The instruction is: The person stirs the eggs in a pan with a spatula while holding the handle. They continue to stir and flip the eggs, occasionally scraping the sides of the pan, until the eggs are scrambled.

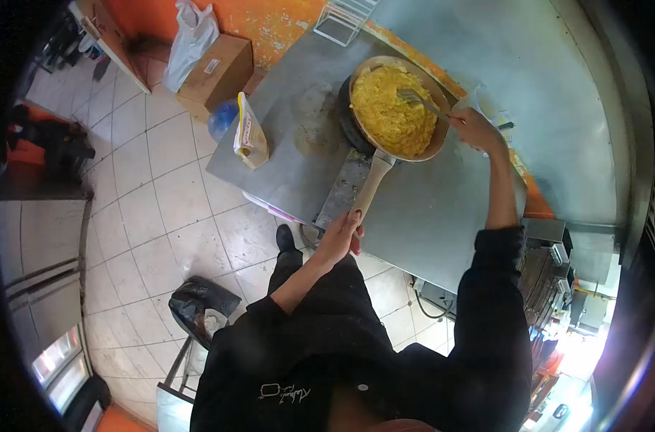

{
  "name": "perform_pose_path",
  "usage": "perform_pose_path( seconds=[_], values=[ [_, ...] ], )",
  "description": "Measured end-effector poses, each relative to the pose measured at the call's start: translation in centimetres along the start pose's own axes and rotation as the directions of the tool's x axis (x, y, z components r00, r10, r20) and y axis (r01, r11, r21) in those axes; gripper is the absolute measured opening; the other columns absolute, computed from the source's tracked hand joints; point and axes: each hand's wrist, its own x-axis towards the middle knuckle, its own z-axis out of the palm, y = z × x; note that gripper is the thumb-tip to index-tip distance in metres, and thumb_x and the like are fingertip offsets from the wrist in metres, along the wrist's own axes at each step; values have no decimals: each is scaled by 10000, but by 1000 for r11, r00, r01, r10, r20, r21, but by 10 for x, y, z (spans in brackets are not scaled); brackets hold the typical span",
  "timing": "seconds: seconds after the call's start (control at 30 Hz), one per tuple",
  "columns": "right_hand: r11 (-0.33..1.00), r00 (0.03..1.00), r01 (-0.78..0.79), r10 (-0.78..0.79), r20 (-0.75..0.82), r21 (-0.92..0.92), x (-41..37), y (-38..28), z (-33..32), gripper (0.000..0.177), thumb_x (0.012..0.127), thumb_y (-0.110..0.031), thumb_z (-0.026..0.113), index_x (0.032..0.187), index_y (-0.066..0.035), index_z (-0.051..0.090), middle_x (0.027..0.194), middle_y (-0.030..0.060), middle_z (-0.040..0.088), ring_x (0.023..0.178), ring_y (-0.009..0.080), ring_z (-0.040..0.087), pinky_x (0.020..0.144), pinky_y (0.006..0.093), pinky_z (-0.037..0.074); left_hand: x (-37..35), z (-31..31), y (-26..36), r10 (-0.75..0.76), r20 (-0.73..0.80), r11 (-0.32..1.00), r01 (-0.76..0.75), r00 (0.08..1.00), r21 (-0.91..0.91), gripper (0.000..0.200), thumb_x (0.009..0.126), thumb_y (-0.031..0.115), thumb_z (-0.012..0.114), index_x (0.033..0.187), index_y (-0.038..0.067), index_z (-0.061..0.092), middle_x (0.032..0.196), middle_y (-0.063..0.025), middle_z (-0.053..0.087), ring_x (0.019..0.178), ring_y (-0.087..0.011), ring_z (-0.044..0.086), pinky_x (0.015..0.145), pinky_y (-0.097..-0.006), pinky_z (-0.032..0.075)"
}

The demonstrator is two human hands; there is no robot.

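Note:
A light-coloured frying pan (443, 144) full of a yellow, egg-like mixture (389, 108) sits over a dark burner on the steel counter. My left hand (340, 237) is closed around the end of its beige handle (374, 184), at the counter's front edge. In my right hand (479, 131), at the pan's right rim, is a grey metal fork (430, 107). The fork's head rests in the yellow mixture; its exact shape is hard to make out.
An open food bag (250, 135) stands at the counter's left edge, near a blue round object (223, 119). Behind are a cardboard box (214, 75) and a white wire rack (342, 20). A black plastic bag (201, 306) is low on my left.

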Motion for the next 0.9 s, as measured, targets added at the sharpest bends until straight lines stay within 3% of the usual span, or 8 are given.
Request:
perform_pose_path(
  seconds=[0.13,0.33,0.53,0.67,0.73,0.77,0.83,0.9],
  values=[
    [943,914,331,-312,-258,34,60,6,65,296,940,-211,469,1108,-62,663,753,207,666,707,339,676,657,473,512,0,0,-1,-26,1,999,26,1000,-28,406,1016,419,446,1128,33,503,806,-38,553,492,-77,539,472,-242,500],
    [962,958,259,-267,-109,-86,-45,-25,63,306,933,-188,494,1192,-105,633,947,235,661,916,379,645,807,511,496,0,1,2,-56,18,997,57,998,-51,390,1022,407,434,1108,33,502,802,-37,558,502,-79,536,487,-251,503],
    [947,932,246,-289,-219,-206,-63,33,3,286,931,-145,518,1181,-94,647,841,196,661,778,361,633,702,449,483,0,-2,1,-67,26,995,69,997,-74,438,1017,385,463,1254,18,499,799,-42,553,515,-82,558,498,-248,517],
    [977,989,-135,124,-76,-164,0,33,-9,199,932,-117,459,927,-18,632,881,170,680,732,316,669,572,459,501,-1,2,5,-47,10,997,48,999,-56,387,1022,397,437,1088,23,513,782,-44,555,490,-88,538,471,-259,498],
    [946,994,106,-105,23,-307,33,28,-2,192,922,-115,467,881,4,611,808,152,668,650,303,655,473,446,449,-1,2,3,-39,7,998,39,999,-55,393,1021,401,439,1091,22,515,780,-44,553,490,-89,541,468,-257,498],
    [948,994,111,-110,19,-299,44,24,0,192,922,-115,467,881,4,611,808,152,668,650,303,655,473,446,449,-1,2,2,-36,4,998,36,999,-59,400,1020,406,440,1094,20,516,779,-44,552,490,-89,544,465,-255,497],
    [984,999,26,-33,40,177,51,1,5,176,903,-103,471,875,-12,619,774,153,649,648,315,643,508,452,450,0,2,1,-36,-6,998,36,999,-50,401,1019,407,441,1098,21,516,778,-44,552,492,-90,547,464,-254,497],
    [969,971,234,-230,-64,80,53,-6,19,197,927,-148,464,929,-35,625,695,143,601,580,283,585,504,436,434,-1,1,2,-45,-7,998,45,999,-40,403,1019,408,441,1103,21,515,778,-44,551,493,-91,550,464,-253,498]
  ],
)
